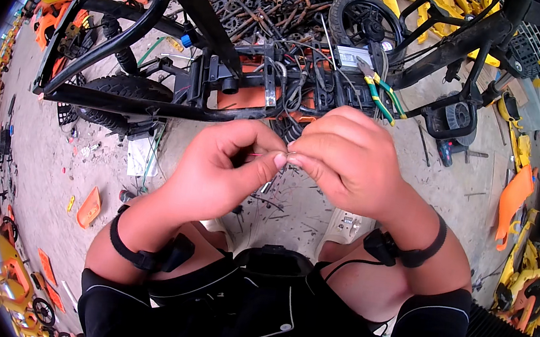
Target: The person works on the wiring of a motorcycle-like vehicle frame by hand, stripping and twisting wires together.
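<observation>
My left hand point(213, 165) and my right hand point(355, 159) meet in front of me, with thumbs and forefingers pinched almost tip to tip. Between them is the end of a thin wire point(291, 153), mostly hidden by the fingers; a bit of red shows inside my left hand. Just beyond lies a black vehicle frame point(136, 103) with a bundle of grey and black cables point(294, 94) at its middle. Pliers point(380, 91) with green and yellow handles rest on the frame, right of the cables.
Fat tyres point(125, 87) sit within the frame, which spans my far side. Behind it rises a heap of rusty metal parts point(270, 0). A power tool point(445, 151) lies at the right. Orange and yellow panels point(515, 202) line the right; an orange piece point(89, 207) lies left.
</observation>
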`<state>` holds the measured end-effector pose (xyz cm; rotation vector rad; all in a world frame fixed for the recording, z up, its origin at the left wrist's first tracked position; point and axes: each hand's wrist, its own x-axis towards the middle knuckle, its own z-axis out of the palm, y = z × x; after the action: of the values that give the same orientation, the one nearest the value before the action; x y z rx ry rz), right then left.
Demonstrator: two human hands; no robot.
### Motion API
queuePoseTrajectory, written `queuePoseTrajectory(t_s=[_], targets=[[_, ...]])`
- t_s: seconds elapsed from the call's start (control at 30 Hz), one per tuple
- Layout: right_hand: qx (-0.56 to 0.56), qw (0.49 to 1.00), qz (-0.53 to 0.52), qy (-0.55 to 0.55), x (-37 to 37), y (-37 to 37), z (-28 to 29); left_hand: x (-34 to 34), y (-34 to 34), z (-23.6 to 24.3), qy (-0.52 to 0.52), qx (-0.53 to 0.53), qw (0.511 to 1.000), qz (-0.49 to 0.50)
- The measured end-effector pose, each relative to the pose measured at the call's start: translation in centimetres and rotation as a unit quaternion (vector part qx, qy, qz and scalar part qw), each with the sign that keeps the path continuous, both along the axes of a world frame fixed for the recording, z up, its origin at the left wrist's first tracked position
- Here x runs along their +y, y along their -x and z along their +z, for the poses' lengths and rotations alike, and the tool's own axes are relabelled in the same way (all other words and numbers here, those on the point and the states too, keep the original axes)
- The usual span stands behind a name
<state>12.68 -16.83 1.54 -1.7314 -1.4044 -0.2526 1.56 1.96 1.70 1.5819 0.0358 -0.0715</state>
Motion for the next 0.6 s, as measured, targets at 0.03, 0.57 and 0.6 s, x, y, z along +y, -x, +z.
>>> queuePoseTrajectory(t_s=[0.03, 0.57, 0.6], targets=[[0.052, 0.999, 0.004, 0.004, 0.0, 0.1, -0.1, -0.2, 0.0, 0.2, -0.048, -0.037, 0.998, 0.007], [0.530, 0.845, 0.027, 0.073, -0.3, 0.4, 0.2, 0.0, -0.2, 0.9, -0.270, -0.158, 0.949, 0.031], [0.458, 0.887, 0.019, 0.051, -0.5, 0.5, 0.2, 0.1, -0.3, 0.7, -0.242, -0.148, 0.959, 0.032]])
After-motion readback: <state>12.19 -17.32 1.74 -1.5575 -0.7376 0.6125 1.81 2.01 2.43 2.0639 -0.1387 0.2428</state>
